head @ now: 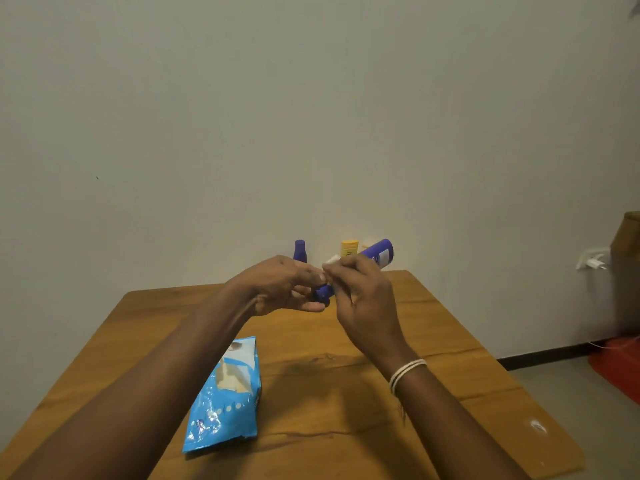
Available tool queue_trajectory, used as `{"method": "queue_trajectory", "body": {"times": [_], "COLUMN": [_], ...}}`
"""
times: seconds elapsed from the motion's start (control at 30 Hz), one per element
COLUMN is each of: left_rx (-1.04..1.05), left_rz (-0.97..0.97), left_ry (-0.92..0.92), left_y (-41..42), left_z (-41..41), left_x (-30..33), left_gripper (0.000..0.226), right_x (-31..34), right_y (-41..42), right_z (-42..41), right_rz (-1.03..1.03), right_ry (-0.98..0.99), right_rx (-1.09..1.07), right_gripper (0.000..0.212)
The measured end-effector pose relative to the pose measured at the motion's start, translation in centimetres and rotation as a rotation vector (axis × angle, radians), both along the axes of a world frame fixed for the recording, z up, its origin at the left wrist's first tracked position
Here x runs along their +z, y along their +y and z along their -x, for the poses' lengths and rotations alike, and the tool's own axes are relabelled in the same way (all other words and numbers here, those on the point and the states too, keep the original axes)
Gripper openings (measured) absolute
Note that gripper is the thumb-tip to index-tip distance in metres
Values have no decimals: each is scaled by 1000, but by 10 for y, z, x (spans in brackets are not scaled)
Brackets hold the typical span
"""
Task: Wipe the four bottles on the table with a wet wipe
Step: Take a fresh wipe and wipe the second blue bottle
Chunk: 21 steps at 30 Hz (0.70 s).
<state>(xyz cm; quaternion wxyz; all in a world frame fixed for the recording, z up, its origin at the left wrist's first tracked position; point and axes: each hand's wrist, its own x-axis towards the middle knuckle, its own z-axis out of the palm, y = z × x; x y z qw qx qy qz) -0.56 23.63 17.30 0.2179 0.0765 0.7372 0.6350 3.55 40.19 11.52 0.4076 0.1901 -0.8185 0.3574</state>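
Observation:
Both hands are raised over the far half of the wooden table [450, 362]. My left hand [280, 285] grips the dark cap end of a blue bottle [377, 254] that lies tilted, its base pointing up to the right. My right hand [363, 292] presses a white wet wipe [331, 262] onto the bottle's middle. Behind my left hand a small purple bottle [300, 250] stands upright at the wall. A yellow bottle [349, 248] stands beside it, partly hidden by the blue one. I see no fourth bottle.
A blue wet-wipe pack [225, 396] lies on the near left of the table with its flap open. A white plug [593, 260] sits in the wall at right, near a brown box [628, 271] and a red object [620, 362] on the floor.

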Motion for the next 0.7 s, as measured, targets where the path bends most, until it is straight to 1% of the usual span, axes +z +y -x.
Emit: {"method": "queue_trajectory", "body": {"times": [0.03, 0.07, 0.1, 0.17, 0.2, 0.23, 0.37, 0.4, 0.5, 0.57, 0.63, 0.7], "left_rx": [7, 21, 45, 95, 108, 112, 130, 142, 171, 167, 184, 218], "left_rz": [19, 34, 54, 103, 126, 154, 248, 242, 210, 188, 198, 254], "left_ry": [46, 84, 118, 188, 226, 266, 402, 422, 484, 470, 496, 575], "left_y": [-4, -7, -10, -10, -9, -6, 9, 13, 19, 16, 11, 12], "left_z": [2, 4, 4, 3, 2, 1, -3, -4, -5, -5, -5, -7], "left_x": [-3, -5, -7, -11, -13, -14, -21, -24, -34, -39, -42, -45], "left_gripper": [21, 22, 24, 26, 26, 25, 20, 18, 21, 28, 35, 38], "right_x": [2, 4, 7, 14, 16, 17, 11, 8, 1, 4, 11, 16], "right_y": [6, 16, 27, 46, 50, 50, 25, 16, -4, 6, 30, 53], "right_z": [2, 7, 12, 20, 21, 20, 7, 2, -7, -1, 13, 23], "right_rz": [-31, -11, 59, 271, 343, 365, 354, 310, 40, -29, 9, 126], "right_ry": [3, 8, 1, -65, -104, -141, -202, -192, -182, -210, -273, -388], "right_rx": [18, -8, -58, -129, -132, -125, -74, -74, -48, -80, -213, -315], "right_gripper": [22, 21, 19, 17, 16, 15, 10, 11, 18, 18, 15, 15]}}
